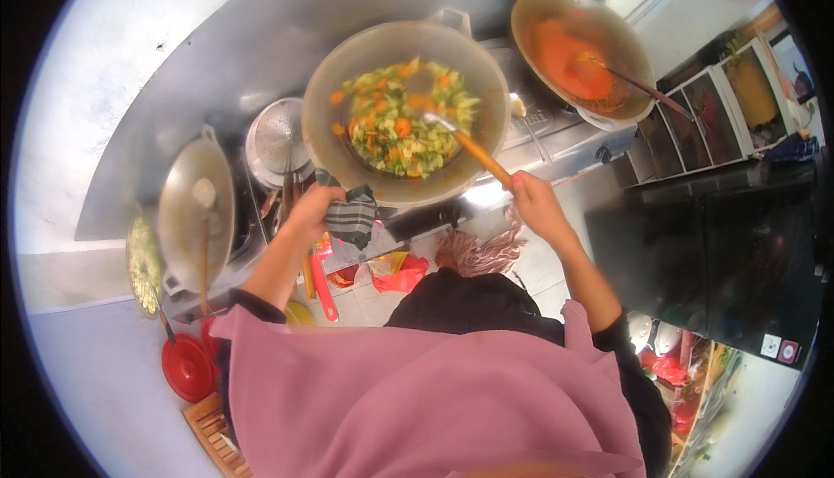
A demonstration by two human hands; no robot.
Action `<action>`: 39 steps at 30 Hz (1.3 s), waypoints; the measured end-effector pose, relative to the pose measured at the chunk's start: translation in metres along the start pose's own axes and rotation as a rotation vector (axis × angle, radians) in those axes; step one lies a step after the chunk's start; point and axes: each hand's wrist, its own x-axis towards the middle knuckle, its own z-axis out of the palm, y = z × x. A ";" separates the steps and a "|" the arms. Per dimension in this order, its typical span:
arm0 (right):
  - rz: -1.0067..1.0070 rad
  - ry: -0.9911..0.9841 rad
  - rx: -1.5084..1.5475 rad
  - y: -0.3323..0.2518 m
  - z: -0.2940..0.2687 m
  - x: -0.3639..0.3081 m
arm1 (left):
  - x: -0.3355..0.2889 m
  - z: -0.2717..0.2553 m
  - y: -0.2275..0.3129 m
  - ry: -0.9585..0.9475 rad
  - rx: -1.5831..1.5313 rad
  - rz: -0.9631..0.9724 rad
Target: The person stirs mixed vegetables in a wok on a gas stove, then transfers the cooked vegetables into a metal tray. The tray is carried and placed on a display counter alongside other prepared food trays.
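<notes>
A large wok (323, 143) stands on the stove in front of me, with chopped green vegetables and carrot pieces (404, 135) in it. My right hand (537, 207) is closed round the wooden handle of a spatula (476, 155), whose metal end reaches into the vegetables. My left hand (314, 210) grips a dark checked cloth (352, 215) at the wok's near left rim. The cloth hides whether a wok handle lies under it.
At the back right a second wok (638, 48) holds orange-red sauce (569, 56) and a ladle. Left are a lidded pot (276, 135) and another pan (184, 217) with a long-handled ladle. A red lid (187, 365) lies lower left. A black cabinet (712, 252) stands right.
</notes>
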 end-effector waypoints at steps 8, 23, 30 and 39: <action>0.165 -0.300 0.217 -0.031 -0.004 0.022 | -0.052 -0.001 -0.022 0.166 -0.138 0.099; -0.025 -0.055 -0.243 -0.076 -0.088 -0.053 | -0.088 0.014 -0.021 -0.092 -0.023 0.151; 0.334 0.361 -0.470 -0.103 -0.023 -0.110 | 0.005 -0.017 0.028 -0.383 0.353 0.017; 0.838 0.546 -0.295 -0.125 0.051 -0.145 | 0.069 0.010 0.088 -0.565 0.748 -0.089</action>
